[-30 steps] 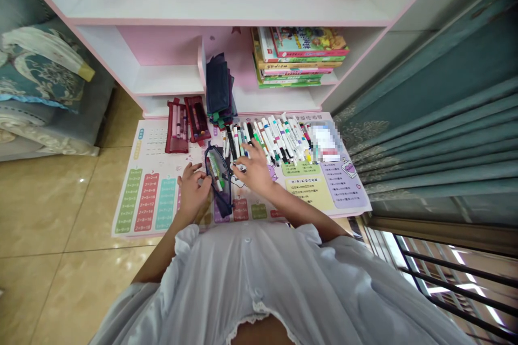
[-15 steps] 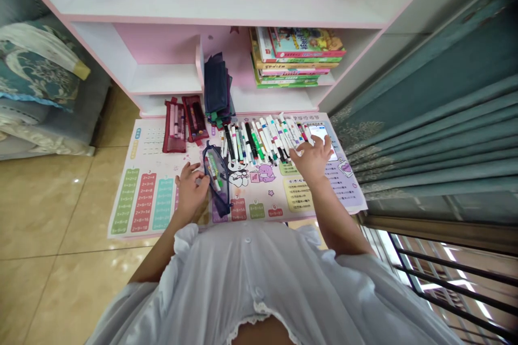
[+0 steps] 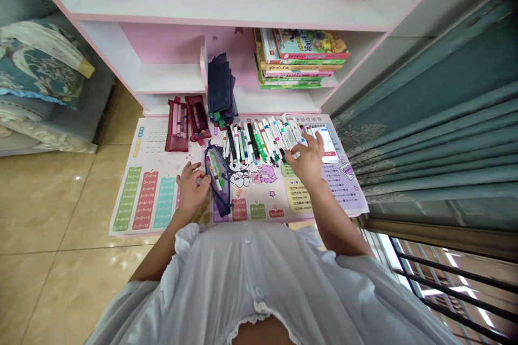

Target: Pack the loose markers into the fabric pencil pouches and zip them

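Navy mesh pouch (image 3: pixel 225 206) flat on the desk mat (image 3: pixel 259 194), left of centre. Long axis runs far-near, slightly skewed: far end up-left toward the shelf (image 3: pixel 267 99), near end down-right toward the person. Markers inside (image 3: pixel 215 171) lie roughly along that axis. Left hand (image 3: pixel 193 190) pinches the pouch's left edge, thumb to forefinger. Right hand (image 3: pixel 308 160) half-curled at the right end of the marker row (image 3: pixel 259 140), beside the phone (image 3: pixel 328 151); can't tell if it grips a marker. 2 red pouches (image 3: pixel 177 143) beyond the left hand, long axes far-near.

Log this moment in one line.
left hand: at edge of navy pouch | right hand: near loose markers and phone | inside pouch: pens
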